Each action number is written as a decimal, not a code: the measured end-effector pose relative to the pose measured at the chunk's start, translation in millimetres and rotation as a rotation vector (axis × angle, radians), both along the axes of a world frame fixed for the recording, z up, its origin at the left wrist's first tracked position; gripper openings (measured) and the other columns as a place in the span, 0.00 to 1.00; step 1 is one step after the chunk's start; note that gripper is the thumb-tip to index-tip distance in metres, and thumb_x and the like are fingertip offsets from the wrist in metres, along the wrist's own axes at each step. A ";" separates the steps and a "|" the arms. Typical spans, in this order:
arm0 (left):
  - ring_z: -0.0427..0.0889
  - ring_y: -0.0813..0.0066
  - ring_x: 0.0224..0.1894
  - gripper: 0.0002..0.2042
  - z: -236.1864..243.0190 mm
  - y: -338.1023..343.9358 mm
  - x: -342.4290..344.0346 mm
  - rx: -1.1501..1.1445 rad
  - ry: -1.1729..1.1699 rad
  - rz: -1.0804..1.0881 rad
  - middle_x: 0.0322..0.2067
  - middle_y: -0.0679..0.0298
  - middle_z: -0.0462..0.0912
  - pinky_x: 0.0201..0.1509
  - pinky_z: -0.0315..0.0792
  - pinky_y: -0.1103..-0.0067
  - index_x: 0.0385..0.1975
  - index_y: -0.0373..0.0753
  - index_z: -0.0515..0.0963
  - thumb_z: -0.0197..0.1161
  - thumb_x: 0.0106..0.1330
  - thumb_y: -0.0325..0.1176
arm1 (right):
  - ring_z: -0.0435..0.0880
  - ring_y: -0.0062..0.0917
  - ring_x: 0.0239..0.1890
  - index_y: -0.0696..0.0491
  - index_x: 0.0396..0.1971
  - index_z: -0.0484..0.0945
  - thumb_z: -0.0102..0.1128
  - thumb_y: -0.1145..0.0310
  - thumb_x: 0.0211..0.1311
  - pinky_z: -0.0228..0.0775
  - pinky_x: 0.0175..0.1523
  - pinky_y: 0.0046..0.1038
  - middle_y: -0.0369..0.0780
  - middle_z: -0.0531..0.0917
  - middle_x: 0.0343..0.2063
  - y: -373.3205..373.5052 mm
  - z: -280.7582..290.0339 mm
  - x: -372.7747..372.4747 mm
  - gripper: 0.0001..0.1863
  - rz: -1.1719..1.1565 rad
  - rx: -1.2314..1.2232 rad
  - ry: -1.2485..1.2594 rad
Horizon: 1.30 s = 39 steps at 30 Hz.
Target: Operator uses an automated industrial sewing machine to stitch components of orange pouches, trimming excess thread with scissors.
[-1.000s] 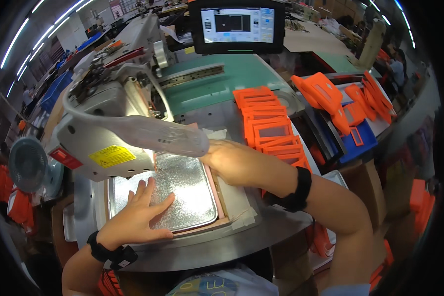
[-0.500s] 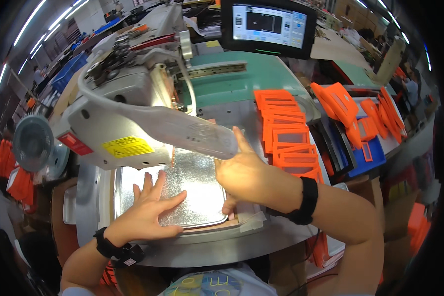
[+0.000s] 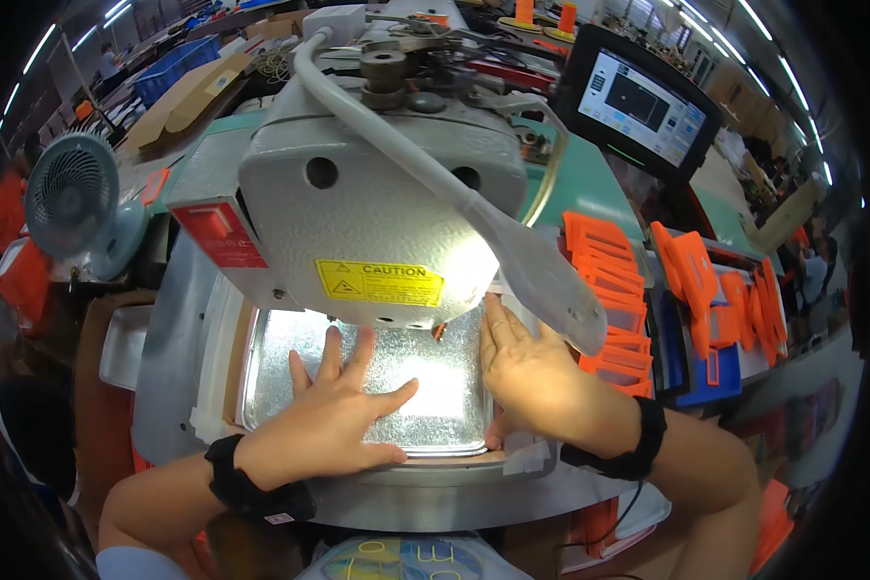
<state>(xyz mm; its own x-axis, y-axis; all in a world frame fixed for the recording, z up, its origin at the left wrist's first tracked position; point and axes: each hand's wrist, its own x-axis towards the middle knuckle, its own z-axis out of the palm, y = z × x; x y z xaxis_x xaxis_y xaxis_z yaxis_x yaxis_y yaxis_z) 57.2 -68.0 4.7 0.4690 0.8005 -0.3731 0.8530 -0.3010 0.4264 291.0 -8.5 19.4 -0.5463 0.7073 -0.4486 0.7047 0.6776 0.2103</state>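
Left hand [image 3: 333, 411] and right hand [image 3: 527, 372], both spread flat, press a silver sheet [image 3: 425, 387] whose 12 o'clock edge the sewing machine head [image 3: 377, 213] hides.

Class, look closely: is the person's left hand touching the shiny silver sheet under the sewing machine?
Touching. The head view shows the left hand lying flat, fingers spread, on the silver sheet.

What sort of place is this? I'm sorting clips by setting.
Most likely a sewing factory floor. A large grey industrial sewing machine stands over a silvery sheet pressed flat by both hands, stacks of orange cut pieces lie beside it, and a control screen stands behind.
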 end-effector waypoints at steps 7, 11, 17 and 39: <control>0.29 0.18 0.70 0.36 -6.8 -3.1 -0.5 0.041 -0.047 0.003 0.70 0.28 0.36 0.63 0.32 0.29 0.66 0.57 0.70 0.68 0.55 0.59 | 0.62 0.43 0.70 0.76 0.61 0.61 0.79 0.41 0.22 0.39 0.72 0.63 0.64 0.61 0.65 -4.3 -8.3 1.8 0.68 -0.007 0.019 0.025; 0.29 0.17 0.70 0.38 -11.2 0.1 -0.8 0.046 -0.023 -0.016 0.70 0.28 0.35 0.62 0.33 0.29 0.68 0.59 0.67 0.67 0.56 0.60 | 0.61 0.43 0.71 0.77 0.61 0.60 0.80 0.42 0.23 0.38 0.72 0.64 0.65 0.59 0.66 -5.7 -0.8 4.2 0.68 0.019 0.075 0.101; 0.27 0.17 0.70 0.40 -5.0 3.7 3.3 -0.001 0.044 -0.031 0.70 0.28 0.32 0.61 0.32 0.27 0.71 0.62 0.61 0.66 0.56 0.61 | 0.59 0.43 0.72 0.77 0.61 0.58 0.80 0.43 0.25 0.36 0.72 0.64 0.65 0.55 0.67 -3.8 0.6 0.2 0.68 -0.007 0.062 0.075; 0.32 0.16 0.69 0.40 -4.5 2.8 6.1 0.048 0.039 -0.021 0.70 0.29 0.38 0.60 0.40 0.26 0.69 0.63 0.64 0.68 0.54 0.59 | 0.57 0.40 0.73 0.72 0.67 0.52 0.81 0.43 0.25 0.32 0.72 0.65 0.61 0.51 0.70 -5.0 2.6 9.4 0.72 -0.089 -0.027 0.171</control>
<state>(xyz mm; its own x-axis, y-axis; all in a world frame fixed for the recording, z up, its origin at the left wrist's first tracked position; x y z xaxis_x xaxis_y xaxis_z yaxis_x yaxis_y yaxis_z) 63.3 -65.2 0.1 0.4713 0.8082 -0.3532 0.8622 -0.3378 0.3774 300.4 -13.5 22.0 -0.5520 0.7452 -0.3740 0.7860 0.6148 0.0651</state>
